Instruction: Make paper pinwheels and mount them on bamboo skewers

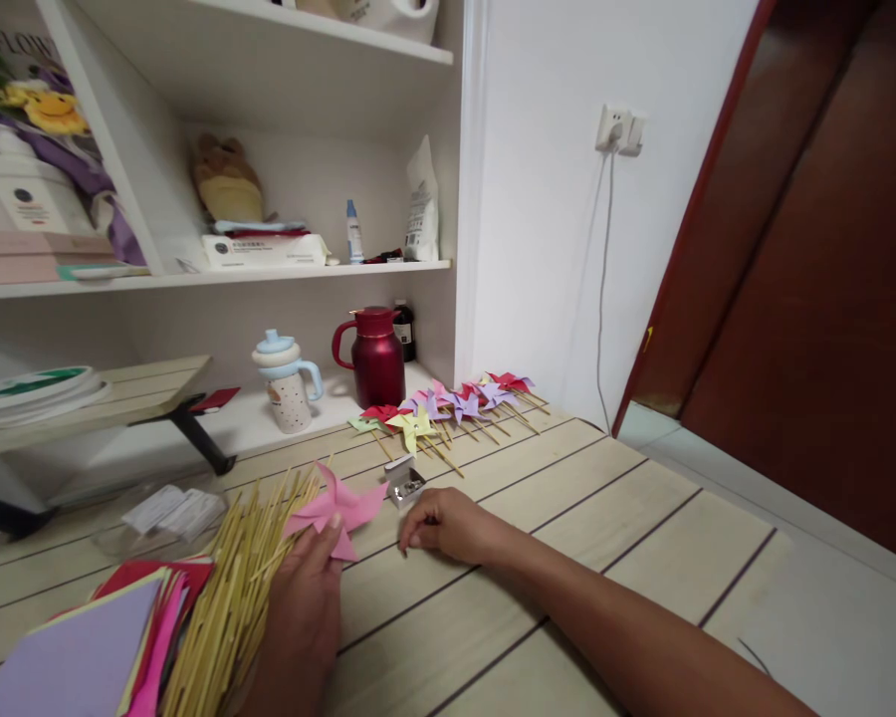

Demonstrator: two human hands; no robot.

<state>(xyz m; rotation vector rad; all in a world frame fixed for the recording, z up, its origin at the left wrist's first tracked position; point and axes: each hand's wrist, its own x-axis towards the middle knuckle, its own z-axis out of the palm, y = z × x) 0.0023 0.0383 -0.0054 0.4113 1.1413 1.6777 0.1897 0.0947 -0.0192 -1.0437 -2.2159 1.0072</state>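
Observation:
My left hand (303, 597) holds a pink paper pinwheel (339, 508) by its lower edge, right beside a heap of thin bamboo sticks (231, 588). My right hand (448, 526) rests on the wooden table (567, 518) with its fingers curled, fingertips close to a small open metal box (404, 482); whether it pinches anything is hidden. Several finished pinwheels on sticks (455, 406), red, yellow and purple, lie in a row at the far side of the table.
Coloured paper sheets (82, 647) lie at the near left. Behind the table a white shelf holds a red jug (373, 354), a lidded cup (290, 383) and packets. A clear bag (168, 510) lies at left. A brown door (813, 279) stands at right.

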